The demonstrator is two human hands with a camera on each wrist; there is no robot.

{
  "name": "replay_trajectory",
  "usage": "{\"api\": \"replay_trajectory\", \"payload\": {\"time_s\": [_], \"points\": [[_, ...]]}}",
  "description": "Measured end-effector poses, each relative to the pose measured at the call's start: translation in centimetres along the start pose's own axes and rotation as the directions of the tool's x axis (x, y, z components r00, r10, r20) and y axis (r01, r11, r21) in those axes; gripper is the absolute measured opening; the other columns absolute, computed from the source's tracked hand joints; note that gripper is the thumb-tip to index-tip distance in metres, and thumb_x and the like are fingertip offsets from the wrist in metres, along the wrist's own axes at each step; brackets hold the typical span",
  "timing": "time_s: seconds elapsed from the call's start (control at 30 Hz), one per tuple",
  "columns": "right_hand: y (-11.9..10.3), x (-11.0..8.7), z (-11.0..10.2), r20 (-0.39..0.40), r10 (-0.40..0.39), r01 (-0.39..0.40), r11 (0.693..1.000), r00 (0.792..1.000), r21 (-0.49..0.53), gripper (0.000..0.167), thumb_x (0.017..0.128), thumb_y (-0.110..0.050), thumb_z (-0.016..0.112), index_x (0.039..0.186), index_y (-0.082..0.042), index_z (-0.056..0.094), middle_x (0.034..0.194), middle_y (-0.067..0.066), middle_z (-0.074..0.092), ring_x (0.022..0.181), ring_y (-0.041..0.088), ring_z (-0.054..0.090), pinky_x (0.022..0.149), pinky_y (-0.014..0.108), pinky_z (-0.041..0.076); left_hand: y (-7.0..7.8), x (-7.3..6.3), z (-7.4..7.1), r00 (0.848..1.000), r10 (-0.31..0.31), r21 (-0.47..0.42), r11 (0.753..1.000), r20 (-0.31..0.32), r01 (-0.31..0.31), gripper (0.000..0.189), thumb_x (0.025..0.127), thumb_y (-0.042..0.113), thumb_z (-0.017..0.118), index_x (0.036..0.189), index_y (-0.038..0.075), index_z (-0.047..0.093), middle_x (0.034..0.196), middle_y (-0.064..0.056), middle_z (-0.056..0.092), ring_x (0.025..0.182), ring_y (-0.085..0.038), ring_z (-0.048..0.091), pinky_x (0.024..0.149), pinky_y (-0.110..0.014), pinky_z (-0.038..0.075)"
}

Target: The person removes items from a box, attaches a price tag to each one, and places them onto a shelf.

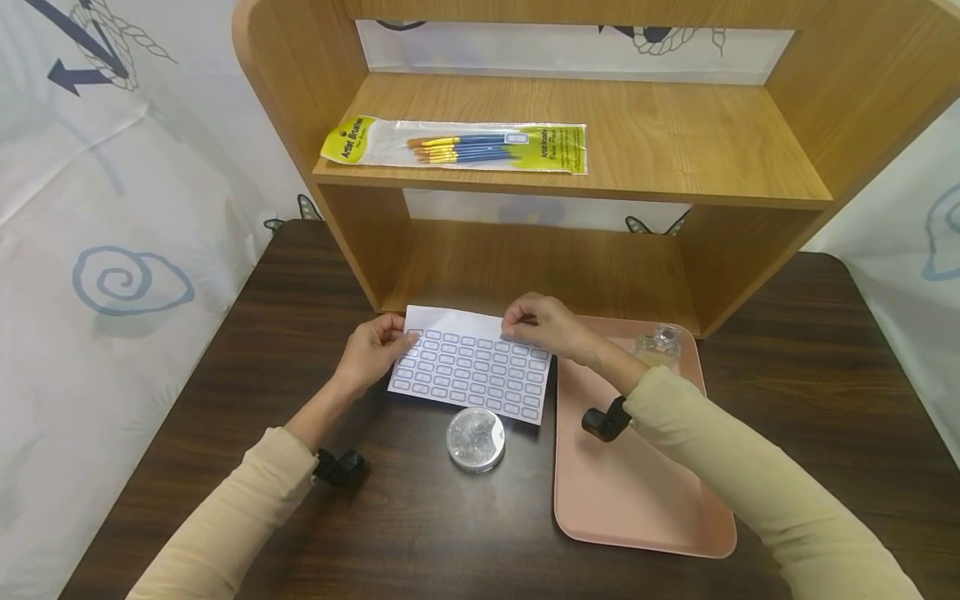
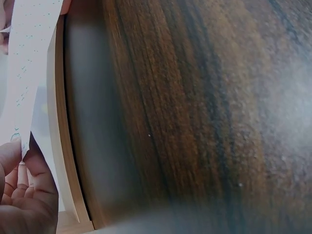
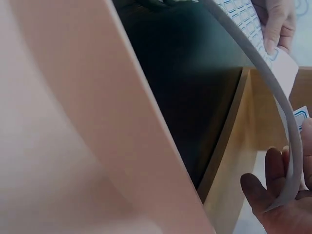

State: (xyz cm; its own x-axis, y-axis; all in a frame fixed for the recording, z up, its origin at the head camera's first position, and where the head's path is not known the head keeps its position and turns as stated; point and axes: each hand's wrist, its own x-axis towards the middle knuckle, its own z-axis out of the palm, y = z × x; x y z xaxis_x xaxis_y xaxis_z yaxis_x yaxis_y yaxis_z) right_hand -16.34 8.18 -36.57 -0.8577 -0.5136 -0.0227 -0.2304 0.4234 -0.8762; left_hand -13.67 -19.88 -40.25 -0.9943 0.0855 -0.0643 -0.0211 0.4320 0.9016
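A white sheet of blue-bordered sticker labels [image 1: 468,375] is held up over the dark table. My left hand [image 1: 371,354] pinches its left edge, thumb in front and fingers behind, as the left wrist view also shows. My right hand [image 1: 551,325] is at the upper right part of the sheet, thumb and forefinger together. In the right wrist view, a small sticker label [image 3: 302,116] stands at an angle by the right thumb, and the curved sheet edge passes across the fingers. Just below the sheet lies a round clear container [image 1: 476,439].
A pink tray [image 1: 630,500] lies right, under my right forearm, with a small glass bottle [image 1: 658,346] at its far end. Behind stands a wooden shelf [image 1: 600,133]. Its upper board bears a pack of artist brushes [image 1: 457,146] with one label on it.
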Motion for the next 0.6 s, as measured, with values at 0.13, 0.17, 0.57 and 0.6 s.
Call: {"api": "replay_trajectory", "payload": {"time_s": [0.13, 0.17, 0.57, 0.6], "points": [[-0.1, -0.1, -0.3, -0.006, 0.041, -0.041, 0.996, 0.999, 0.085, 0.008, 0.087, -0.005, 0.064, 0.091, 0.002, 0.063, 0.101, 0.011, 0.054, 0.093, 0.021, 0.052, 0.077, 0.024, 0.046, -0.1, 0.0, -0.2, 1.000, -0.007, 0.025, 1.000, -0.013, 0.007, 0.019, 0.089, 0.007, 0.063, 0.101, -0.008, 0.059, 0.082, -0.015, 0.065, 0.063, -0.007, 0.054, 0.054, -0.019, 0.046], [-0.1, -0.1, -0.4, -0.009, 0.054, -0.053, 0.993, 0.999, 0.105, 0.009, 0.088, -0.005, 0.064, 0.092, 0.003, 0.063, 0.101, 0.011, 0.055, 0.092, 0.021, 0.053, 0.076, 0.024, 0.046, -0.2, -0.1, -0.2, 1.000, -0.011, 0.033, 0.999, -0.017, 0.012, 0.019, 0.089, 0.007, 0.063, 0.101, -0.007, 0.059, 0.082, -0.014, 0.065, 0.063, -0.007, 0.054, 0.054, -0.019, 0.046], [-1.1, -1.4, -1.6, -0.020, 0.114, -0.109, 0.979, 0.993, 0.172, 0.012, 0.090, -0.007, 0.060, 0.099, 0.001, 0.058, 0.096, 0.008, 0.059, 0.090, 0.019, 0.053, 0.082, 0.027, 0.045, -1.0, -0.1, -0.7, 0.998, -0.064, 0.190, 0.979, -0.029, 0.069, 0.025, 0.090, 0.015, 0.063, 0.105, -0.005, 0.062, 0.084, -0.015, 0.065, 0.067, -0.014, 0.055, 0.056, -0.020, 0.045], [-1.1, -1.6, -1.6, -0.007, 0.095, -0.092, 0.982, 0.995, 0.162, 0.011, 0.090, -0.006, 0.060, 0.098, 0.001, 0.058, 0.094, 0.008, 0.059, 0.089, 0.019, 0.052, 0.081, 0.027, 0.045, -1.1, -0.1, -0.7, 0.997, -0.067, 0.217, 0.974, -0.033, 0.073, 0.027, 0.090, 0.017, 0.064, 0.107, -0.005, 0.062, 0.086, -0.016, 0.066, 0.068, -0.014, 0.056, 0.057, -0.020, 0.046]]}}
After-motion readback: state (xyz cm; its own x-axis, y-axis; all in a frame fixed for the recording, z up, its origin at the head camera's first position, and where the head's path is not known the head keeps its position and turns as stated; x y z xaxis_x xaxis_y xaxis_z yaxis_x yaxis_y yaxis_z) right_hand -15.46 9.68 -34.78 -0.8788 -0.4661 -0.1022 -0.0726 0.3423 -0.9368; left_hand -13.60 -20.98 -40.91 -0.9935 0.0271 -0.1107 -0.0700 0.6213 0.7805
